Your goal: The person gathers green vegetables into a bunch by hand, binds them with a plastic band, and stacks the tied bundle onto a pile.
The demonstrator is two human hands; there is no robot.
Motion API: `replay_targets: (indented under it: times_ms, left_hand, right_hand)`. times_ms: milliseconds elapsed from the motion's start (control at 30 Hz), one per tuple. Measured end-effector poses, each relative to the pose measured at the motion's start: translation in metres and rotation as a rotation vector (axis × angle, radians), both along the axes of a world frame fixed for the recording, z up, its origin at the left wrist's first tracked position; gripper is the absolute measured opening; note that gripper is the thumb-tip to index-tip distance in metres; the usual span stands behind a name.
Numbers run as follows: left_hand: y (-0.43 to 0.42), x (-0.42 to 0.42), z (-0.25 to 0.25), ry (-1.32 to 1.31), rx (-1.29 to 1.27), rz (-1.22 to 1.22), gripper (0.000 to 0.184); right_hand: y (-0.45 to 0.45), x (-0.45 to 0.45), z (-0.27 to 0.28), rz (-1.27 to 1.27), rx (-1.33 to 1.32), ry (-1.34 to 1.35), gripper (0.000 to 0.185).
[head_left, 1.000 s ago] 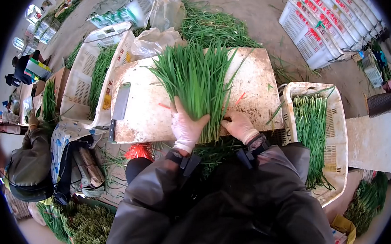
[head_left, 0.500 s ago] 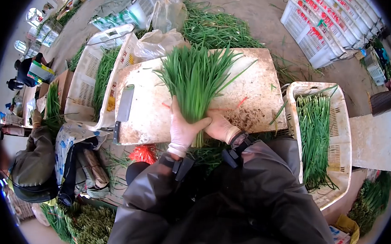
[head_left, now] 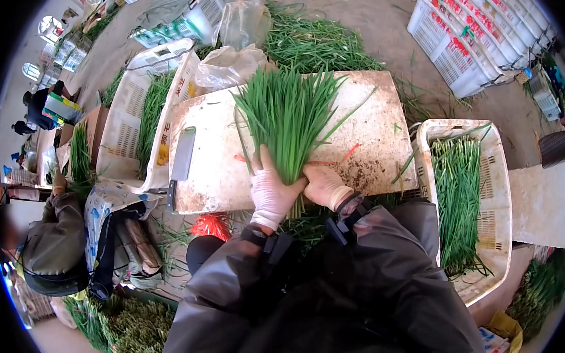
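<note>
A thick bunch of garlic chives [head_left: 290, 125] stands over the near part of a stained white board [head_left: 210, 140], its leaves fanned out away from me. My left hand [head_left: 274, 192], in a pale glove, wraps the lower stems from the left. From the right, my right hand [head_left: 326, 187], gloved too, closes against the same stems, and the two thumbs nearly meet in front. Partly under the bunch lies a thin red tie [head_left: 350, 153], showing on both sides. A cleaver [head_left: 183, 154] rests along the board's left edge.
White crates of chives stand left [head_left: 118, 142] and right [head_left: 497, 209] of the board. Loose chives [head_left: 320, 40] heap behind it, beside clear plastic bags [head_left: 241, 24]. Red ties [head_left: 211, 226] hang near my knee. Another person [head_left: 55, 247] sits at left. Stacked crates [head_left: 461, 51] stand back right.
Both hands and the bunch have shifted slightly right and toward me. The bunch's leaves spread a little differently, and the hands stay around it.
</note>
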State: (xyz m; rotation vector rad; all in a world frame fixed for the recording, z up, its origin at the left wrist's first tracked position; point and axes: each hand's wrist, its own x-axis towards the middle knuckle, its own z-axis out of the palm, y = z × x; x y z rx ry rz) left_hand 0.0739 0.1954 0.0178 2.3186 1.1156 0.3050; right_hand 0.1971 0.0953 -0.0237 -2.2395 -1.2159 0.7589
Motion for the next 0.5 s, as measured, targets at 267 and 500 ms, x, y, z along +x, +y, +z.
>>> replay_targets:
  times_ms: [267,500]
  left_hand:
    - [0.005,-0.003,-0.015,-0.212,-0.082,-0.006,0.133]
    - [0.011,-0.009,-0.018,-0.38,-0.213,-0.063,0.132]
  right_hand:
    - [0.003,-0.002,0.007,-0.125,-0.08,0.086,0.03]
    - [0.005,0.003,-0.018,-0.019,0.22,0.308,0.041]
